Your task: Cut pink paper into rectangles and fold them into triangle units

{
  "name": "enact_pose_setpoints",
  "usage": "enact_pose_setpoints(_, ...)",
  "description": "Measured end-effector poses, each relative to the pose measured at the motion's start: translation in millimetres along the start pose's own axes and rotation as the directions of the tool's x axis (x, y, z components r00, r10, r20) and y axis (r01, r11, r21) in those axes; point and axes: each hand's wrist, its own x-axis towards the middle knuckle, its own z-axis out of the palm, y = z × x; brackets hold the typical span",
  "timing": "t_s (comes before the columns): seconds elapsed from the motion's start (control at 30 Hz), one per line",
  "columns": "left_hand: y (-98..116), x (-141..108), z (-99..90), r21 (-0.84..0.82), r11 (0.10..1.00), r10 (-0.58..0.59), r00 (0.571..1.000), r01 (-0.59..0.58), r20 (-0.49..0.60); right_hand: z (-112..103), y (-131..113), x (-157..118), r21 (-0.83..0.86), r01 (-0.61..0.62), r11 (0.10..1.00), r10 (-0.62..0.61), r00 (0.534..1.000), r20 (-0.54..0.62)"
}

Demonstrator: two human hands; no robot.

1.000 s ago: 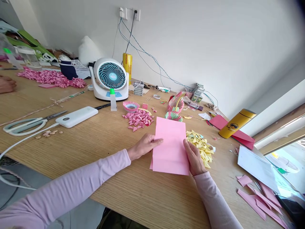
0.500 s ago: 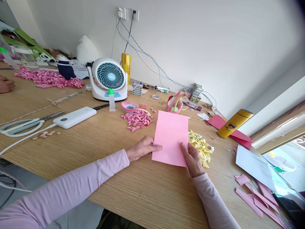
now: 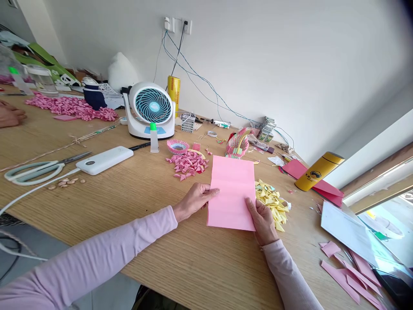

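A rectangular sheet of pink paper (image 3: 231, 189) is held upright over the wooden table, with a faint crease across it. My left hand (image 3: 195, 200) pinches its left edge, thumb in front and fingers behind. On the right edge, lower down, my right hand (image 3: 263, 217) grips it the same way. Behind the sheet on the right lies a heap of folded yellow paper pieces (image 3: 272, 202). Left of the sheet is a pile of folded pink pieces (image 3: 187, 164), beside a round pink paper bowl (image 3: 178, 147). A woven paper basket (image 3: 238, 144) stands beyond the sheet's top edge.
A white fan (image 3: 151, 110), a green-capped bottle (image 3: 154, 138), a white power bank (image 3: 105, 160) and scissors (image 3: 48, 169) are on the left. A yellow flask (image 3: 319, 171) and pink paper scraps (image 3: 348, 275) lie right. Another person's hand (image 3: 11, 115) rests at far left.
The view has shifted slightly, so everything appears a little lower and to the right. Both hands keep their hold on the pink paper, its crease now a little more visible.
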Motion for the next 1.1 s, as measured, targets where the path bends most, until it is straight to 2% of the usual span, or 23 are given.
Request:
enact_pose_setpoints(0.17, -3, 1, -0.9, 0.011, 0.999, 0.034, 0.999, -0.034, 0.013, 1, 0, -1, 0.032, -0.039, 0.999, 0.039, 0.999, -0.004)
enact_pose_setpoints(0.4, 2, 1, -1.0, -0.034, 0.999, 0.036, 0.999, -0.036, 0.000, 0, 3, -1, -0.015, 0.020, 1.000, -0.020, 0.999, 0.035)
enact_pose_setpoints(0.53, 3, 0, -2.1, -0.037, 0.999, 0.025, 1.000, -0.025, -0.004, 3, 0, -2, -0.004, 0.043, 0.999, -0.043, 0.999, 0.017)
enact_pose_setpoints(0.63, 6, -2, -1.8, -0.095, 0.993, -0.059, 0.997, 0.064, 0.058, 4, -4, -2, -0.016, 0.067, 0.998, -0.068, 0.997, -0.042)
enact_pose_setpoints(0.7, 9, -4, -1.0, -0.145, 0.977, -0.140, 0.982, 0.159, 0.129, 2, -4, -1, -0.031, 0.089, 0.996, -0.091, 0.992, -0.083)
enact_pose_setpoints(0.77, 10, -5, -0.1, -0.166, 0.963, -0.188, 0.970, 0.213, 0.156, 0, -2, 0, -0.052, 0.107, 0.993, -0.112, 0.989, -0.094)
enact_pose_setpoints(0.93, 5, -4, 1.0, -0.214, 0.954, -0.183, 0.973, 0.210, 0.139, -6, 5, 3, -0.128, 0.127, 0.984, -0.138, 0.987, -0.083)
enact_pose_setpoints(1.1, 2, -3, 0.0, -0.222, 0.959, -0.138, 0.975, 0.176, 0.176, -4, 4, 2, -0.095, 0.088, 0.992, -0.092, 0.995, -0.042)
